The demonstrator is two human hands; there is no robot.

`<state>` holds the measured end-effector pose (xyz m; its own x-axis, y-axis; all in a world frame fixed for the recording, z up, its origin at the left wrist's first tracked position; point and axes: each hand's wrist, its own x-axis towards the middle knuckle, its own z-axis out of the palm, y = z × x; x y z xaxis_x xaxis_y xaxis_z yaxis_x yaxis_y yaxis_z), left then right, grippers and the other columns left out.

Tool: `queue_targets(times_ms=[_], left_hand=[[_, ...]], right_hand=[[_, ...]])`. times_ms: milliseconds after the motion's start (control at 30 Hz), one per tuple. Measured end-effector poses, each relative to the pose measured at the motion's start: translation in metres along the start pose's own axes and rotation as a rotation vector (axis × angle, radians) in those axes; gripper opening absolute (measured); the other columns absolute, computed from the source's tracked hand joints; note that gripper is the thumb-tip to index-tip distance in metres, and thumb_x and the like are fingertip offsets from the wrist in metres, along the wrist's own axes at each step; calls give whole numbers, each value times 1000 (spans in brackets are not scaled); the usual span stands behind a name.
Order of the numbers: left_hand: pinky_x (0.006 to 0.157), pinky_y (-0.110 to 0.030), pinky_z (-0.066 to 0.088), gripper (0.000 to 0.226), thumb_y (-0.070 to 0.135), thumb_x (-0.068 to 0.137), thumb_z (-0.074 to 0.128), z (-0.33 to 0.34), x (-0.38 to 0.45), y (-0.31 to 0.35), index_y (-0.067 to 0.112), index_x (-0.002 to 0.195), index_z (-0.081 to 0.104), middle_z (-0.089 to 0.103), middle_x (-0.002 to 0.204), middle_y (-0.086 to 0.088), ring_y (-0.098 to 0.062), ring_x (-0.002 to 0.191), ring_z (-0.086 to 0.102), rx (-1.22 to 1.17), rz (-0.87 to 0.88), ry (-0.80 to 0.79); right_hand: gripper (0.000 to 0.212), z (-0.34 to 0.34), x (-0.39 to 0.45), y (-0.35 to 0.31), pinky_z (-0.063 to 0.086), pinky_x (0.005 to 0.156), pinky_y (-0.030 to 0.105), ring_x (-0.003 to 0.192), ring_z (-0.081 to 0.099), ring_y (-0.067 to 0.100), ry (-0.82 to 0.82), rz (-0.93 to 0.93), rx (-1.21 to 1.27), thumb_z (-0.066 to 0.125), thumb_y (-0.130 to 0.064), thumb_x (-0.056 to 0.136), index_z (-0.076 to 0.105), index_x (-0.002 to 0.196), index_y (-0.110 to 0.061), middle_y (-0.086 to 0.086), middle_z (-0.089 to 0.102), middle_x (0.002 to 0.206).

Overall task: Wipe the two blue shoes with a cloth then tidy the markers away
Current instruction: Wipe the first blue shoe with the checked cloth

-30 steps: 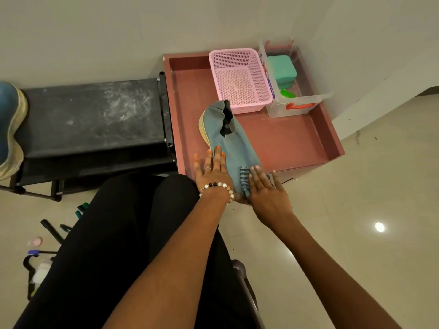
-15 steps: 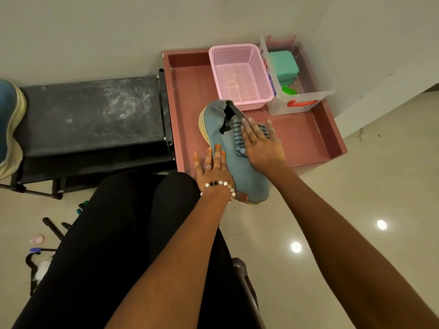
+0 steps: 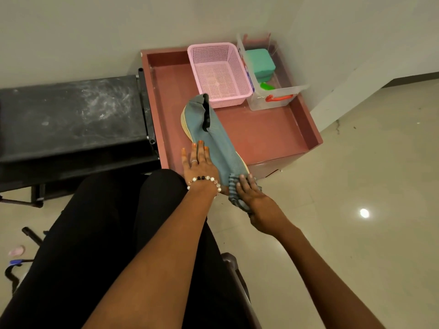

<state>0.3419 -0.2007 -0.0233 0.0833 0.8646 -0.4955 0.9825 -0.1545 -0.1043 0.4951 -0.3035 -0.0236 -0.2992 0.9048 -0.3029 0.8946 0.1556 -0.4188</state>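
A blue shoe (image 3: 209,136) with a yellowish sole lies lengthwise on the reddish tray table (image 3: 273,131), its near end hanging over the front edge. My left hand (image 3: 198,162) lies flat with straight fingers against the shoe's left side. My right hand (image 3: 249,193) presses a striped grey-blue cloth (image 3: 234,193) onto the shoe's near end, with its fingers laid over the cloth. The second blue shoe is out of view. A blue marker (image 3: 15,261) lies on the floor at the far left.
A pink mesh basket (image 3: 218,74) and a clear box (image 3: 273,98) holding a green case stand at the tray's back. A black bench (image 3: 71,115) is on the left. My black-clad legs fill the foreground. Beige floor lies to the right.
My right hand slid the cloth from the shoe's near end up to its middle, then back down to the near end. The left hand stayed on the shoe's side.
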Motion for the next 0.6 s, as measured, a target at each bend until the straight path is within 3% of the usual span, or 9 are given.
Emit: queue_targets(times_ms=[67,133,167,233,333,400,467,533,600], left_hand=[[110,-56,-20,95,54,93,45,0,1,-1,9,149,-18,-29,154,-8,-25,143,-24,-23,18,-4],[106,-55,-23,119,71,79,53,-5,-1,-3,7,146,-23,-33,152,-9,-26,143,-26,-35,45,-57],[105,-53,-24,131,77,71,56,-7,-3,-3,5,145,-24,-33,151,-10,-26,142,-27,-35,55,-83],[107,-54,-22,139,82,64,57,-8,-5,-4,4,145,-24,-34,152,-11,-27,141,-28,-32,60,-101],[107,-55,-21,141,82,62,58,-6,-2,-5,4,146,-23,-34,152,-12,-28,141,-28,-41,66,-97],[106,-54,-22,141,82,62,58,-4,-1,-5,4,145,-25,-35,151,-12,-28,141,-28,-55,73,-104],[103,-54,-24,133,77,69,58,-2,0,-5,8,144,-26,-36,150,-10,-28,141,-28,-55,70,-101],[108,-56,-21,106,58,86,53,2,3,-6,14,149,-20,-35,151,-8,-27,142,-27,-52,71,-61],[110,-56,-18,89,43,95,47,5,4,-8,11,151,-15,-32,153,-9,-27,143,-26,-55,67,-36]], right_hand=[[59,-19,-10,15,30,109,24,136,31,18,-14,99,221,47,10,77,52,133,-6,5,34,148],[34,-44,-9,21,51,78,33,90,63,26,158,365,385,44,14,71,69,87,-2,16,70,99],[26,-55,-4,21,45,61,30,69,57,25,304,494,459,43,15,70,60,66,-5,14,64,72],[32,-75,16,13,34,50,25,53,44,15,569,604,590,41,14,72,45,56,-13,1,48,55],[23,-86,55,-7,40,52,21,61,52,15,693,493,582,46,13,78,63,78,-3,7,61,69],[26,-77,79,-20,41,56,21,72,56,21,553,382,398,49,8,81,63,102,2,15,64,84],[48,-51,95,-29,47,82,32,109,55,30,261,214,94,50,-1,85,47,133,-3,20,56,124],[62,-28,95,-38,25,111,45,142,19,28,34,113,-246,49,-19,92,24,147,-9,13,21,155],[63,-15,78,-36,10,115,46,146,5,21,-6,82,-396,46,-31,95,20,148,-11,7,10,158]])
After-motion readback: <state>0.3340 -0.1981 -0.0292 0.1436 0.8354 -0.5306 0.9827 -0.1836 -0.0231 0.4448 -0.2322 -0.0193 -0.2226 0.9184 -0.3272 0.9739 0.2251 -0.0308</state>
